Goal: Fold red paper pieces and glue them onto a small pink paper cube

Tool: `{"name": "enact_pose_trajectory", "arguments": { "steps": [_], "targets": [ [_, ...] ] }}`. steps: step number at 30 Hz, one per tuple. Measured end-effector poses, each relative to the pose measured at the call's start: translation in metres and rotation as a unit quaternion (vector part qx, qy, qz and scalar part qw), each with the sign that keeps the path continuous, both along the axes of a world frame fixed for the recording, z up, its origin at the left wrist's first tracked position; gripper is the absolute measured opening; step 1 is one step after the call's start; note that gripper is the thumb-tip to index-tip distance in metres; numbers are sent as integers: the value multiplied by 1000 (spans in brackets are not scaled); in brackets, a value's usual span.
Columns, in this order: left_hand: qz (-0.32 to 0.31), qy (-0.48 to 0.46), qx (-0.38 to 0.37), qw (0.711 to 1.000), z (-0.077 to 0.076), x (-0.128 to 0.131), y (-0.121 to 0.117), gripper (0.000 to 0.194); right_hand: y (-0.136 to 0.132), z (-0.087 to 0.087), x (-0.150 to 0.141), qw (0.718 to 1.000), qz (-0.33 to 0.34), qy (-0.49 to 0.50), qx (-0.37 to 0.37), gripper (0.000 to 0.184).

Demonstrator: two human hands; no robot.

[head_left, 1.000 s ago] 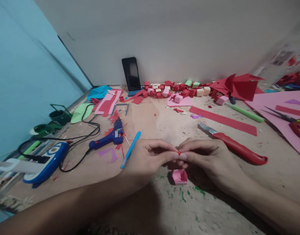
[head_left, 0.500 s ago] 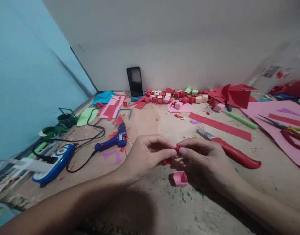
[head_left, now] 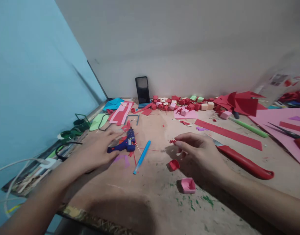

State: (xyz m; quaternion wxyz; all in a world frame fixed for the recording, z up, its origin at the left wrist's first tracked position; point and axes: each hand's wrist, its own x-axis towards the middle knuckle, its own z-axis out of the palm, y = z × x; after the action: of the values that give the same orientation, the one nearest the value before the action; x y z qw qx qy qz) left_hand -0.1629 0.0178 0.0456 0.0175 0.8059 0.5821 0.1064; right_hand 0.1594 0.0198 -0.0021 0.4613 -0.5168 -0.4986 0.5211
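My left hand (head_left: 94, 150) stretches out flat over the handle end of a blue glue gun (head_left: 123, 145), fingers spread and touching it. My right hand (head_left: 197, 153) pinches a tiny folded red paper piece (head_left: 173, 142) between thumb and forefinger above the table. Below it lie a small open red paper box (head_left: 174, 164) and a small open pink paper box (head_left: 188, 185). A blue pen (head_left: 141, 157) lies between the two hands.
A red-handled cutter knife (head_left: 243, 161) lies right of my right hand. A long red paper strip (head_left: 228, 134), green stick (head_left: 249, 127), pink sheet (head_left: 282, 129) with scissors (head_left: 291, 134), a row of small paper cubes (head_left: 184, 102) and a phone (head_left: 142, 89) stand behind. Green cups (head_left: 80, 124) at left edge.
My left hand let go of the red piece and moved left onto the glue gun. The small red box now lies on the table. The view shifted left.
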Motion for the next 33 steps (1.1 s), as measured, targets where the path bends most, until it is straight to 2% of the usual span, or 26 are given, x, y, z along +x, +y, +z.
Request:
{"name": "enact_pose_trajectory", "arguments": {
  "steps": [2, 5, 8, 11, 13, 16, 17, 19, 22, 25, 28, 30, 33],
  "targets": [
    [9, 51, -29, 998, -10, -5, 0, 46, 9, -2, -9, 1000, 14, -3, 22, 24],
    [16, 62, -63, 996, -19, 1, 3, 43, 20, -9, -19, 998, 18, -31, 60, 23],
    [42, 72, -94, 992, -22, 10, 8, 40, 25, -16, -19, 997, 15, -41, 71, 24],
    [91, 87, -78, 989, -19, 13, 12, 39, 27, -20, -13, 996, 12, -54, 76, 26],
    [129, 55, -40, 989, -12, 14, 13, 36, 28, -20, -10, 996, 2, -60, 72, 27],
    [145, -120, 27, 982, -1, 21, 12, 30, 30, -19, -10, 997, -14, -49, 64, 27],
    [130, -201, 32, 971, 1, 27, 11, 28, 30, -19, -10, 997, -17, -42, 62, 27],
    [106, -346, -7, 932, 2, 43, 10, 32, 30, -19, -11, 998, -27, -25, 55, 28],
    [95, -480, -134, 862, -7, 68, 8, 42, 29, -18, -10, 998, -47, 7, 38, 28],
    [84, -562, -261, 780, -23, 77, 5, 51, 28, -14, -11, 996, -65, 62, 19, 25],
    [69, -600, -315, 732, -38, 68, 4, 62, 28, -10, -16, 981, -57, 184, -1, 21],
    [73, -600, -332, 724, -48, 60, 3, 68, 28, -9, -20, 965, -30, 258, -16, 21],
    [91, -586, -309, 743, -64, 52, -1, 68, 27, -15, -23, 947, 5, 318, -38, 20]
  ]
}}
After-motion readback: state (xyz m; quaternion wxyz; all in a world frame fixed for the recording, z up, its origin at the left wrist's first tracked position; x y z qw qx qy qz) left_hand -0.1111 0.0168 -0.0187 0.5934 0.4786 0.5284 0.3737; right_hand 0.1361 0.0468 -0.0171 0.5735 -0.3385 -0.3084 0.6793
